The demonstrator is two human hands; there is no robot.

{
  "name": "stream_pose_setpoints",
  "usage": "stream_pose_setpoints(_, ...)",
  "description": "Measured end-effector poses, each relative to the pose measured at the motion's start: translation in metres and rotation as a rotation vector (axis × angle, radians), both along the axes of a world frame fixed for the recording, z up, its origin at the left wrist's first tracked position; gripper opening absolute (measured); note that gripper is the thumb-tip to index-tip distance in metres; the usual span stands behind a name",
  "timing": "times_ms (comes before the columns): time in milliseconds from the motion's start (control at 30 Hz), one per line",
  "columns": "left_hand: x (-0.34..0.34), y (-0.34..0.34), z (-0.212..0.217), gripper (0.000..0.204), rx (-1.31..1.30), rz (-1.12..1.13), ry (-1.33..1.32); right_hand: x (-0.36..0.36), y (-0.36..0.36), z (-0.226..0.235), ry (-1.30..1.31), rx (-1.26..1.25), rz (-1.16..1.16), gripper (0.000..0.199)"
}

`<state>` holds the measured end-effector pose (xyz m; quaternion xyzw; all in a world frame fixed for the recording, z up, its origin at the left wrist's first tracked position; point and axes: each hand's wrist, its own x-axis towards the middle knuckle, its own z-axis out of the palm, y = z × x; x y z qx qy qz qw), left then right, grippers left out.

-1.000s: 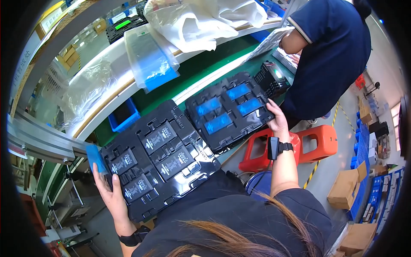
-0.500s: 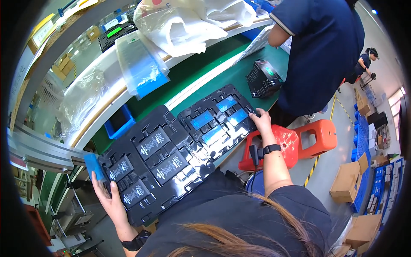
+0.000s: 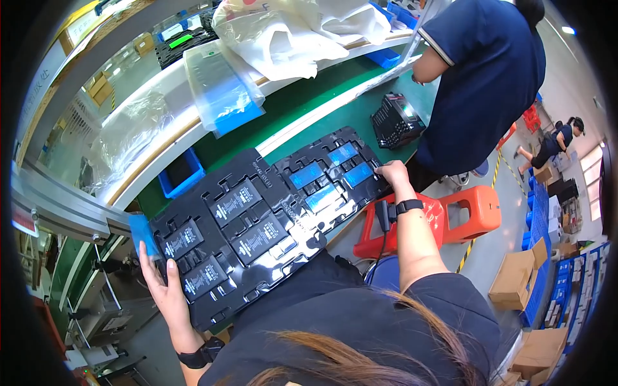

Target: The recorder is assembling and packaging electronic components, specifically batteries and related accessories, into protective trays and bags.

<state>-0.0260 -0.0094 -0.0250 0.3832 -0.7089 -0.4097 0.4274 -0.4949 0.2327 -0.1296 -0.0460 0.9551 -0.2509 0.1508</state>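
Note:
Across my front lies a wide black plastic tray [image 3: 257, 170] with moulded pockets, seemingly two sections side by side. Its left section holds several flat black batteries [image 3: 259, 238] with white print. Blue-faced flat pieces [image 3: 306, 175] sit in the right section. My left hand [image 3: 168, 297] grips the tray's left edge, thumb on top and the other fingers along the outside. By those fingers is a small blue piece [image 3: 142, 234]. At the far right end, my right hand [image 3: 393, 172] is closed on the tray's edge, its fingertips partly hidden.
A green workbench [image 3: 291, 143] runs beyond the tray, with a blue bin [image 3: 183, 174] and a stack of black trays [image 3: 396, 121]. A co-worker in dark blue [image 3: 486, 83] stands at the right. Red stools [image 3: 467, 215] are near my right arm. Plastic bags [image 3: 222, 90] lie on the shelf.
The tray stays in both my hands, almost in place. The co-worker's forearm has shifted, and a person far off at the right has moved. The view has tilted slightly.

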Motion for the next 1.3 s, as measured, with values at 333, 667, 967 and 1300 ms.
stream_pose_setpoints(333,0.006,0.006,0.025,0.044,-0.101,0.072,0.086,0.028,-0.041,0.037,0.399,-0.227,0.326,0.061)
stream_pose_setpoints(667,-0.002,0.037,0.066,0.034,0.058,-0.245,0.252,0.256,-0.148,0.203,0.731,-0.691,1.714,0.064)
stream_pose_setpoints(967,0.04,0.036,0.054,0.061,0.068,-0.267,0.036,0.284,-0.166,0.187,-0.016,-0.934,1.586,0.017)
stream_pose_setpoints(1300,0.161,0.021,0.018,0.007,0.804,-0.33,-0.121,0.243,-0.183,0.174,-1.344,-1.054,0.97,0.009)
